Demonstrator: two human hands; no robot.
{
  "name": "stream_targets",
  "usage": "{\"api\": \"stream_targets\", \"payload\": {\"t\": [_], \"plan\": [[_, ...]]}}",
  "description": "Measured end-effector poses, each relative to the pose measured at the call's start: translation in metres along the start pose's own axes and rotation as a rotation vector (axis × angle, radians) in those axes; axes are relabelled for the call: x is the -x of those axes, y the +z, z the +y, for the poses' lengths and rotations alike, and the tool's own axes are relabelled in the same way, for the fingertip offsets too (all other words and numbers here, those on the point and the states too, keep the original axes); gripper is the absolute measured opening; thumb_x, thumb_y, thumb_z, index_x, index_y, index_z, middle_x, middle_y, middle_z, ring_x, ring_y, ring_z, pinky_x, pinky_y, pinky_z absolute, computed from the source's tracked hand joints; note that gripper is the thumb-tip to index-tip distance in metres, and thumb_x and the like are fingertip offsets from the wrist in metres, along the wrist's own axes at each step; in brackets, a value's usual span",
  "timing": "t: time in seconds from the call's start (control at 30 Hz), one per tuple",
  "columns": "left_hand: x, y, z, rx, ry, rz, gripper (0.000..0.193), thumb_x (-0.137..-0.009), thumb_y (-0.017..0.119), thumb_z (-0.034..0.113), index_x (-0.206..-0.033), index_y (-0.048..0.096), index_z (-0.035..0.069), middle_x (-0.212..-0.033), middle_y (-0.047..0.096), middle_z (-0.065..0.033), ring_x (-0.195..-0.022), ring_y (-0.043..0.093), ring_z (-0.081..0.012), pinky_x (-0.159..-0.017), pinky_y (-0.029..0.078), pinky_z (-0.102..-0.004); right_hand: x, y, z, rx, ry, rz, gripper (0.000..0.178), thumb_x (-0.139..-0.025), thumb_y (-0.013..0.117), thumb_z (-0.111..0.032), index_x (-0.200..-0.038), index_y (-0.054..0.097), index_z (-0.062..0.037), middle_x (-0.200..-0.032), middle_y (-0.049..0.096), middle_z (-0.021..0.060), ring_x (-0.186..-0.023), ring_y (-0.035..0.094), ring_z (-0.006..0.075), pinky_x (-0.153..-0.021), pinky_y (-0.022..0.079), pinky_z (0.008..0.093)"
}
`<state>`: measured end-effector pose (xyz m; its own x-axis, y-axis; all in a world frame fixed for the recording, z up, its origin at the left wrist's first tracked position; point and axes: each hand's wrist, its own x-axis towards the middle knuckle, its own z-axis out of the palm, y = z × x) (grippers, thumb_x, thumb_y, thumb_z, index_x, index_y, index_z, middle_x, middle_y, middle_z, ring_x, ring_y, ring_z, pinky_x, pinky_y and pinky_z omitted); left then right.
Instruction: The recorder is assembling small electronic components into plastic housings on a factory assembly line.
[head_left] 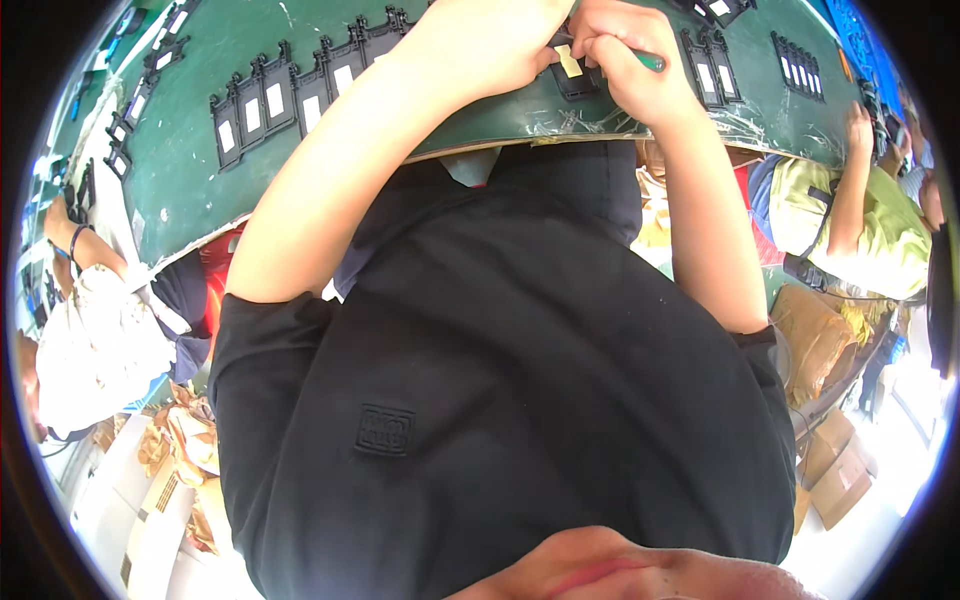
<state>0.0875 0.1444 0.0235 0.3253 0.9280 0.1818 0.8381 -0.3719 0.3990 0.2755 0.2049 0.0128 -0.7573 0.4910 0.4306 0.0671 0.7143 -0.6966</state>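
Near the front edge of the green table (480,130), a small black plastic part (577,90) lies between my hands, with a pale yellow piece (570,62) on its face. My left hand (510,42) grips the part's left side, fingers curled in. The fingers of my right hand (632,62) are wrapped round a slim tool with a green handle (650,61), whose end sticks out beside the thumb. The tool's front end is mostly hidden by my fingers, so its kind cannot be told.
Black flat parts with white labels stand in rows to the left (252,105) and right (712,70), with another group (798,68) farther right. A person in a yellow-green top (880,225) works at the right; one in white (95,325) is at the left. Cardboard boxes (838,470) lie behind.
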Motion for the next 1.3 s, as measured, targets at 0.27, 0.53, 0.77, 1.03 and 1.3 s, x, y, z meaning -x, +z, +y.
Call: {"api": "stream_targets", "payload": {"t": [0.27,0.53,0.77,1.03,1.3], "plan": [[0.004,0.010,0.007,0.100,-0.119,0.105,0.043,-0.080,0.077,0.015,-0.105,0.047,-0.002,-0.096,0.067,-0.0271,-0.095,0.068,-0.0447,-0.084,0.056,-0.0500,0.029,0.012,0.030,-0.154,0.141,0.120,0.017,-0.081,0.051,-0.004,-0.076,0.064,0.0068,-0.085,0.065,0.0107,-0.066,0.052,0.0117,-0.059,0.040,0.0273],[0.002,0.004,0.012,0.125,-0.162,0.047,0.048,-0.078,0.080,0.016,-0.109,0.047,0.000,-0.098,0.071,-0.0237,-0.096,0.069,-0.0433,-0.084,0.056,-0.0487,0.027,-0.005,0.033,-0.564,0.387,0.132,0.017,-0.084,0.058,-0.006,-0.085,0.071,0.0044,-0.079,0.069,0.0088,-0.059,0.058,0.0103,-0.050,0.043,0.0222],[-0.001,0.000,0.020,0.127,-0.178,0.019,0.051,-0.078,0.080,0.015,-0.116,0.048,0.000,-0.101,0.074,-0.0213,-0.098,0.069,-0.0431,-0.085,0.055,-0.0493,0.038,-0.006,0.044,-0.573,0.321,0.158,0.007,-0.093,0.065,-0.005,-0.098,0.066,0.0009,-0.095,0.072,0.0120,-0.066,0.064,0.0111,-0.055,0.051,0.0218],[-0.002,-0.002,0.022,0.086,-0.144,-0.016,0.049,-0.079,0.078,0.014,-0.116,0.049,0.000,-0.099,0.072,-0.0223,-0.097,0.069,-0.0439,-0.084,0.055,-0.0500,0.034,-0.004,0.041,-0.873,0.478,0.261,0.015,-0.098,0.057,-0.007,-0.094,0.067,0.0032,-0.082,0.072,0.0139,-0.062,0.067,0.0160,-0.054,0.056,0.0264],[-0.001,-0.003,0.020,0.072,-0.158,-0.048,0.044,-0.080,0.077,0.014,-0.112,0.049,0.000,-0.097,0.070,-0.0233,-0.097,0.068,-0.0444,-0.083,0.054,-0.0504,0.046,0.004,0.045,-0.678,0.383,0.308,0.010,-0.091,0.059,0.006,-0.088,0.069,0.0048,-0.083,0.073,0.0144,-0.065,0.069,0.0155,-0.058,0.058,0.0274]]}}
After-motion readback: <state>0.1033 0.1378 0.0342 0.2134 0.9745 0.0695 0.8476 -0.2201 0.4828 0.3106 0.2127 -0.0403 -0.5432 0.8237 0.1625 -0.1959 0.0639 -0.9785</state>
